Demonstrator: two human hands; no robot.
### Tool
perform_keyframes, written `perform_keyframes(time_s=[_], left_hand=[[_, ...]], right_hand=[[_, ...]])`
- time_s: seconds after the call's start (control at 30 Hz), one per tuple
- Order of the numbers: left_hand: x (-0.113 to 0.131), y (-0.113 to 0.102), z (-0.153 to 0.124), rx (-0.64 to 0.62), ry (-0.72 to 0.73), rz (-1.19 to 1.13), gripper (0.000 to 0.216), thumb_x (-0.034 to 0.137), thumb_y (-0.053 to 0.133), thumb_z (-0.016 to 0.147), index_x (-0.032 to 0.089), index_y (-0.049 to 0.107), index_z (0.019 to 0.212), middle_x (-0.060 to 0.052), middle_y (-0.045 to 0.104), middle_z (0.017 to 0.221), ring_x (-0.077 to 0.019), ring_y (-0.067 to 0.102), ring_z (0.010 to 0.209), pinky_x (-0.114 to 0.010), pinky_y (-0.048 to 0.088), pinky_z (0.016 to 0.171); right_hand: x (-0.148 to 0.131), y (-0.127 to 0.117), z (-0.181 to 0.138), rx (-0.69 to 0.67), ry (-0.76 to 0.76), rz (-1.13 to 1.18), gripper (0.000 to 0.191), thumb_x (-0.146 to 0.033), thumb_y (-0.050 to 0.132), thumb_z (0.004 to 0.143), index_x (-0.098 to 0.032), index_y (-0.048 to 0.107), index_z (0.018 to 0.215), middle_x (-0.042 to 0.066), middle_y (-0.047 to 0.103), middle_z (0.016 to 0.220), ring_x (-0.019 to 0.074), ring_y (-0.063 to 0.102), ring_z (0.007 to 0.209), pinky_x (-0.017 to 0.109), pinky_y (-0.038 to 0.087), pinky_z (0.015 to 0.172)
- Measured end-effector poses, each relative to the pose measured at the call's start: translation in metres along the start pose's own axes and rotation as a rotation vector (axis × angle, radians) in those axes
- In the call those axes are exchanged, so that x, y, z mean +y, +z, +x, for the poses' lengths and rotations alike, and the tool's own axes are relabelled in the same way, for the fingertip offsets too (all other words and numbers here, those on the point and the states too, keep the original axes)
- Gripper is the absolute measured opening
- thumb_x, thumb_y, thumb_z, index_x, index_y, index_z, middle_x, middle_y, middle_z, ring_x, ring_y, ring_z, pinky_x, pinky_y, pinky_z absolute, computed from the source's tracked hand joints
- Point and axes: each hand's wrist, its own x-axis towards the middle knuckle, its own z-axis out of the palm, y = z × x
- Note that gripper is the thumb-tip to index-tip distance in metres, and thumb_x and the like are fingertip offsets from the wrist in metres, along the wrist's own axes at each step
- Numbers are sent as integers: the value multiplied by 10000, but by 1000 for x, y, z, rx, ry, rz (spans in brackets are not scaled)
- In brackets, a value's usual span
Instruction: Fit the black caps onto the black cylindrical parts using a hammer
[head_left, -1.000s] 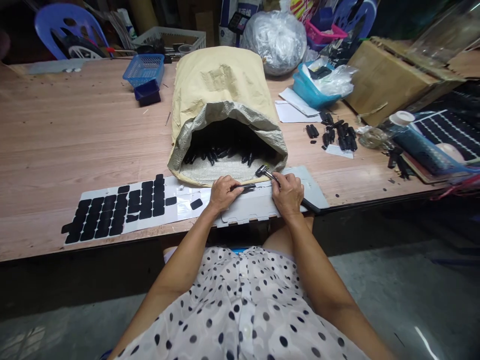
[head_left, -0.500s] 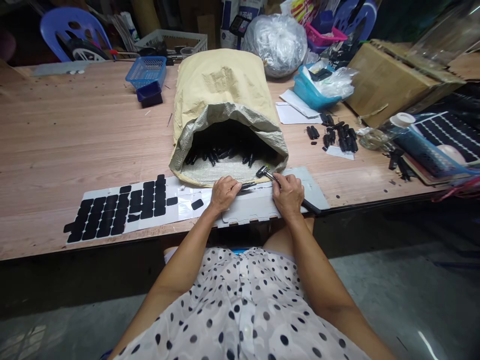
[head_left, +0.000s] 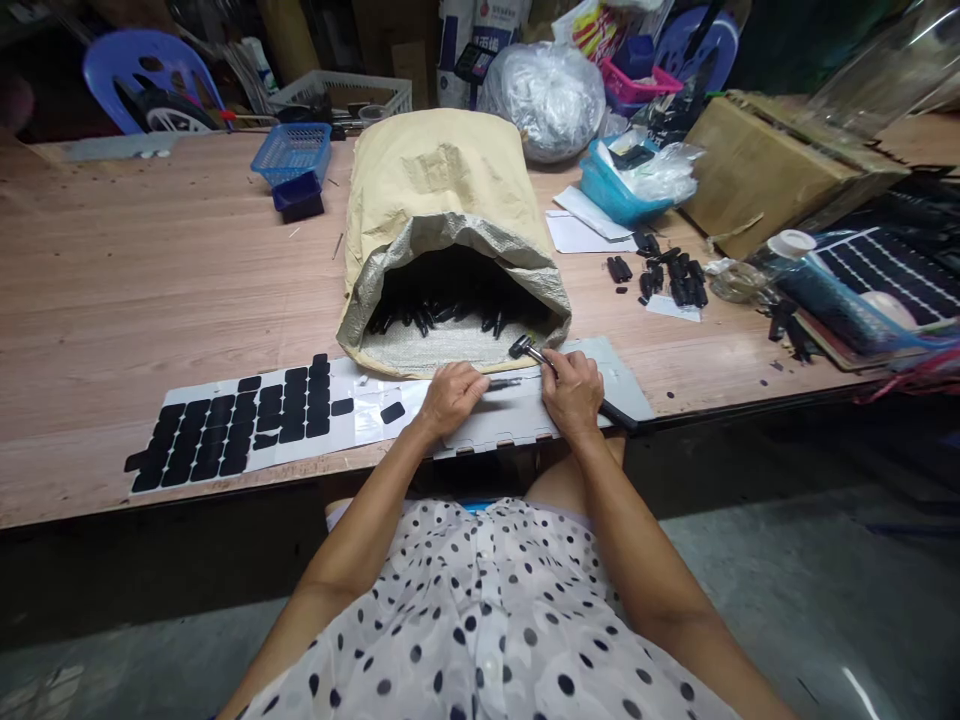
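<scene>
"What do the hands hold?"

"The left hand point(head_left: 452, 393) pinches a thin dark stick-like piece point(head_left: 504, 383) between thumb and finger. Its tip pokes out over the flat pale-grey cardboard sheet point(head_left: 510, 428); whether it touches is hard to tell. The right hand point(head_left: 574, 392) is wrapped around a shiny metal hammer with a black handle point(head_left: 537, 353)."

"How is that done well?"

"Probably by keeping the thin piece still, and the left hand clear of the hammer."

"And around them?"

"A light brown wood-look table point(head_left: 195, 290). A big cream sack point(head_left: 442, 170) lies on it, open toward the hands, with small black pieces point(head_left: 424, 320) inside. Behind is a blue plastic chair point(head_left: 154, 72)."
</scene>
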Motion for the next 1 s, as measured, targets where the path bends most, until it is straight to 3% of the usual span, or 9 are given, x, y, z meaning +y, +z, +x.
perform_keyframes(time_s=[0.1,0.2,0.3,0.5,0.63,0.77,0.87,0.93,1.0], left_hand=[[22,3,-27,-155,212,-84,404,405,373,1057,184,662,882,-54,667,881,-177,597,814,-298,469,766],[39,15,-60,-331,276,-112,377,428,382,1057,201,679,1016,-54,718,931,-173,661,858,-266,492,776],[37,33,-85,-454,107,-69,341,407,396,1049,221,680,1084,-59,754,993,-199,707,931,-280,522,820],[-1,68,-100,-592,-416,28,353,334,443,1014,268,638,1302,-65,752,1213,-245,712,1122,-333,564,916],[-1,69,-100,-596,-459,-24,447,285,490,986,250,573,1424,-89,723,1298,-260,682,1203,-357,543,989],[25,41,-85,-601,-212,-242,312,278,583,932,197,734,1192,-85,778,1122,-238,718,1025,-331,545,908],[40,9,-54,-577,-55,-505,273,360,624,921,196,761,1092,-33,783,946,-165,693,827,-257,530,759],[42,-7,-22,-402,-87,-551,275,373,603,933,184,757,1059,-23,759,877,-151,672,771,-253,520,718],[39,-15,17,-87,-182,-412,219,323,605,924,179,752,998,-32,744,903,-161,667,817,-269,518,756]], right_hand=[[0,0,0,-1,3,1,313,-233,513,947,-242,729,1173,99,603,962,253,463,919,341,315,745],[0,1,-1,0,7,-2,317,-236,508,952,-242,726,1182,99,598,965,254,466,922,343,317,751],[0,2,-1,9,-1,5,315,-238,505,952,-244,725,1178,100,595,966,257,465,923,348,319,756],[0,3,-1,31,-2,2,309,-234,521,937,-241,730,1165,100,607,953,254,471,905,350,319,742],[0,2,-1,26,-5,2,312,-230,518,937,-240,729,1167,100,607,956,254,474,905,348,322,741],[0,1,-2,20,-9,-4,320,-234,506,943,-237,717,1184,103,598,962,258,467,914,346,320,740],[-1,1,-2,10,-7,-14,320,-237,504,947,-237,715,1188,103,597,966,258,464,917,345,317,739],[-2,0,-2,7,-7,-15,318,-237,503,949,-237,714,1186,103,596,966,257,462,919,346,314,739],[-3,0,-2,7,-7,-16,315,-236,506,946,-239,716,1181,102,599,962,258,465,921,346,313,740]])
